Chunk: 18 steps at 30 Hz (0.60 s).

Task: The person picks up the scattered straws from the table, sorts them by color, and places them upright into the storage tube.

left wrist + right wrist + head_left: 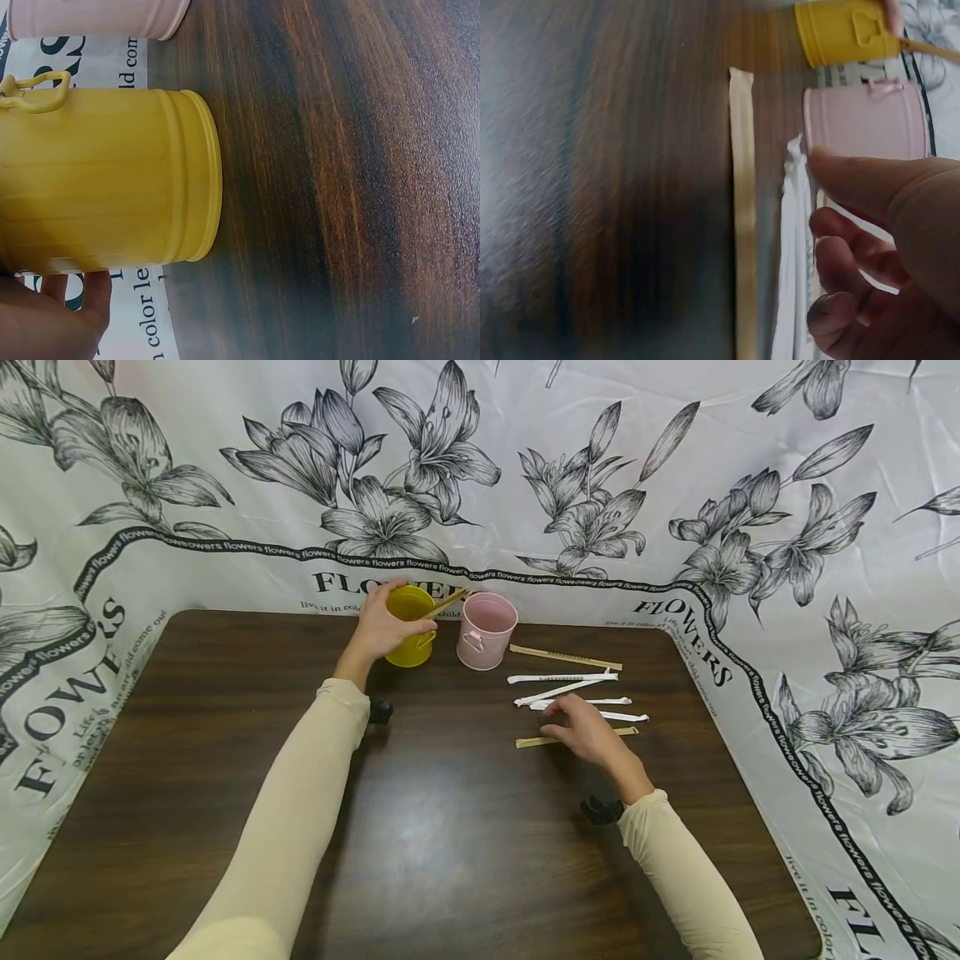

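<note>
My left hand (377, 628) grips the yellow bucket (411, 652) at its rim, thumb at the front and fingers round the far side. A thin brown paper-wrapped stick (452, 600) leans out of that bucket toward the right. My right hand (592, 737) hovers over the slim wrapped sticks, thumb and fingers apart with nothing between them. Below it lies a brown wrapped stick (744, 187), partly covered by the hand in the head view. Several white wrapped sticks (558, 678) lie just beyond, some crossing one another.
A pink bucket (480, 652) with a small handle stands just right of the yellow one. Another brown wrapped stick (566, 657) lies behind the white ones. The dark wooden table (420, 827) meets a flower-printed cloth (570, 543) at the back and sides.
</note>
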Available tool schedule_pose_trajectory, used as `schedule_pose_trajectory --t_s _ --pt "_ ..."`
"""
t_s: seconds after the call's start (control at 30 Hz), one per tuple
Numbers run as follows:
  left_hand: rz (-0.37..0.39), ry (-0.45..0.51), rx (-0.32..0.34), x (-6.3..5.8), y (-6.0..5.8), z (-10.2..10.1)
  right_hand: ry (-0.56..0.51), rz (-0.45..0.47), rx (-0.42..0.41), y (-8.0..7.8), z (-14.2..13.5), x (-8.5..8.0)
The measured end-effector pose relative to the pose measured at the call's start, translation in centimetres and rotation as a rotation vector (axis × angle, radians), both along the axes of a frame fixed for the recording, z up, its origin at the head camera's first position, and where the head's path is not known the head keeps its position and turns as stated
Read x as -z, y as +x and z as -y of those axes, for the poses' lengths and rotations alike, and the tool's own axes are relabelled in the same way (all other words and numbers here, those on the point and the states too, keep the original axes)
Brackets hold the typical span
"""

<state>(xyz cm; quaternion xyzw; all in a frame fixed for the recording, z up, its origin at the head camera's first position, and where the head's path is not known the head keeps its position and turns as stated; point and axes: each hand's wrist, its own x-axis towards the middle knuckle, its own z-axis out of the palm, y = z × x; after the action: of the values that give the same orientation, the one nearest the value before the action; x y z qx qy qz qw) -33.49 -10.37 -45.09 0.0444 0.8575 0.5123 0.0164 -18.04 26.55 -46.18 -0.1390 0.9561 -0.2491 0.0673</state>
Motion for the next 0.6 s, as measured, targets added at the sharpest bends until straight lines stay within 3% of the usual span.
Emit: schedule_pose_trajectory --t_s 0.17,0.6 --pt "-0.006 0.002 -0.002 -0.1 -0.3 0.0 0.011 0.005 0.017 0.2 -0.8 0.7" --pt "0.005 0.007 -0.005 0.0 0.0 0.0 0.016 0.009 -0.063 0.2 -0.7 2.2"
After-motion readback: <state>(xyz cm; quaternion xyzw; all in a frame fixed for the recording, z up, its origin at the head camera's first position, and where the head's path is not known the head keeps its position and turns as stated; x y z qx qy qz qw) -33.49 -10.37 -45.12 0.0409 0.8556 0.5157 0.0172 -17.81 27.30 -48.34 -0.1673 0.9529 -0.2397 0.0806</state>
